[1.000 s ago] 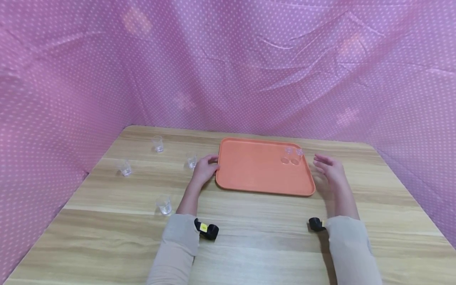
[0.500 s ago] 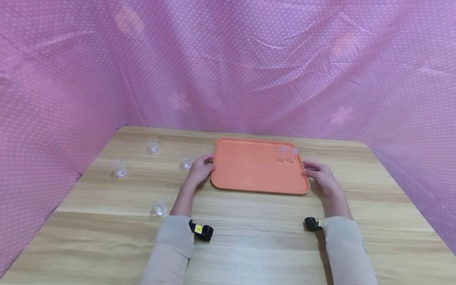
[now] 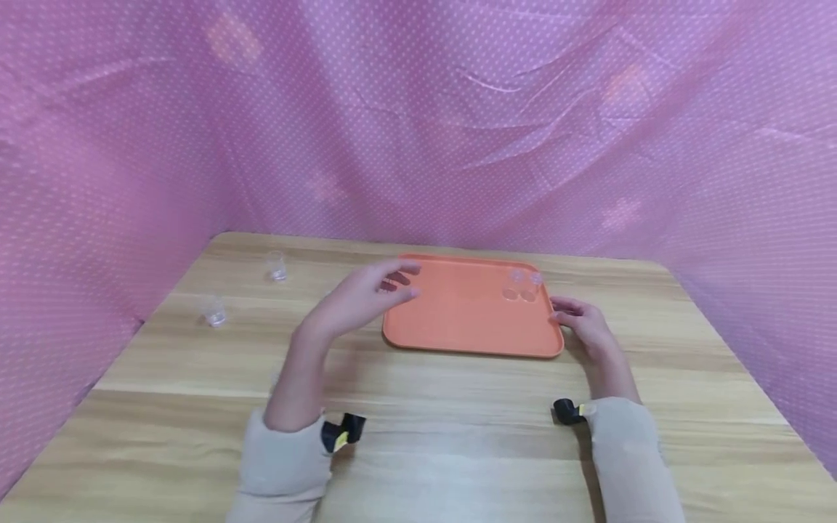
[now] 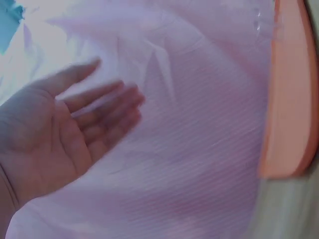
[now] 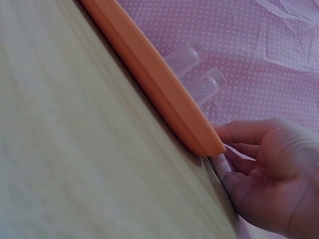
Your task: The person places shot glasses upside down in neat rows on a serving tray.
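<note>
An orange tray lies on the table, with two clear cups standing upside down near its right end. My left hand hovers above the tray's left edge, fingers spread, holding nothing. At the right edge, my right hand grips the rim between thumb and fingers; some fingertips are hidden by the tray. In the left wrist view the tray shows at the right side.
Two clear cups stand on the table at the left, one toward the back and one farther left. Pink dotted cloth hangs behind and beside the table. My left hand and forearm block part of the table's left half.
My left hand has left the tray's left rim and risen, its fingers spread. My right hand has come in from the right to grip the right rim. Two left-side cups are now covered by my left arm.
</note>
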Demonstrator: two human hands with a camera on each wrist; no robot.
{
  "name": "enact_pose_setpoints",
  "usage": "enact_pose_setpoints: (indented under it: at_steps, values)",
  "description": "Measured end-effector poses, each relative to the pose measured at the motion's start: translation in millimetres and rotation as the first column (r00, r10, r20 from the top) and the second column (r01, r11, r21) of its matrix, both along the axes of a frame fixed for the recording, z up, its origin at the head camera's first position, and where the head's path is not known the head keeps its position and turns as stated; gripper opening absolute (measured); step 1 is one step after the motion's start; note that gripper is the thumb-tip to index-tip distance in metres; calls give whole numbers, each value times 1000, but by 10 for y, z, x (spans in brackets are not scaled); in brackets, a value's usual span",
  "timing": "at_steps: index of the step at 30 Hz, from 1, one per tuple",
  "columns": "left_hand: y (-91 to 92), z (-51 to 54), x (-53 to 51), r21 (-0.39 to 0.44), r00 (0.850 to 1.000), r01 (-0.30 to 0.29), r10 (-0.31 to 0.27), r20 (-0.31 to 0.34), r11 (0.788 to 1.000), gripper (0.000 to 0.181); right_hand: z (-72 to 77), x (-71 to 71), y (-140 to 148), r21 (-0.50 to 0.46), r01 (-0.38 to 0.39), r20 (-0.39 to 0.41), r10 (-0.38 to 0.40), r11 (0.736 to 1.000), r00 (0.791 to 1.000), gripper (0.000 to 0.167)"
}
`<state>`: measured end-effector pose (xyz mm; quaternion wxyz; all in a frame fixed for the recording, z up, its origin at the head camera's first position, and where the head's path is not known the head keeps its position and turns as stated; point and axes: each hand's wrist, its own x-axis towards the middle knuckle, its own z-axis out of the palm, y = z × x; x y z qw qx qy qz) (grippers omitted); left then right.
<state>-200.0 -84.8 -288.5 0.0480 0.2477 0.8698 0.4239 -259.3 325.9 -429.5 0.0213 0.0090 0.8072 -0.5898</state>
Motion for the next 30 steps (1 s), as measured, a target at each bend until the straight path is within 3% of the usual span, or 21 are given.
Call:
enact_pose_setpoints:
  at_steps: [3,6,11,14,18,21,24,27,28,30]
  values:
    - [-184,97,142,-19,997,37,-38,-60,999,40,-14,10,1,1,8,16,-9,1000,1000,50]
    - [-424,86,206,-20,995,65,-67,-79,998,40,-16,23,7,5,19,25,-19,1000,1000,50]
    - [-940,-145,145,76,993,114,-115,8,991,43,-10,16,4,31,26,9,-26,999,1000,48]
    - [-1270,-343,102,137,978,172,-186,95,975,48,-4,3,-8,26,25,10,-25,999,1000,47]
    - [-1615,-575,76,166,929,273,-304,213,948,55,-13,-9,-16,18,28,14,-28,999,1000,47]
    - [-1756,-714,66,147,893,304,-335,300,941,57,-16,-13,-17,15,36,10,-36,999,999,47]
    - [-1817,-829,58,178,841,335,-379,387,925,60,-10,-9,-28,9,39,4,-39,999,999,46]
    - [-1838,-920,44,224,790,384,-444,424,896,62,-8,-3,-35,9,40,3,-40,999,999,46]
    - [-1839,-945,35,233,778,399,-461,426,887,63,-10,-1,-32,7,42,3,-42,999,999,46]
    - [-1835,-985,13,215,778,424,-476,410,880,62,-16,0,-19,2,43,-5,-43,999,999,46]
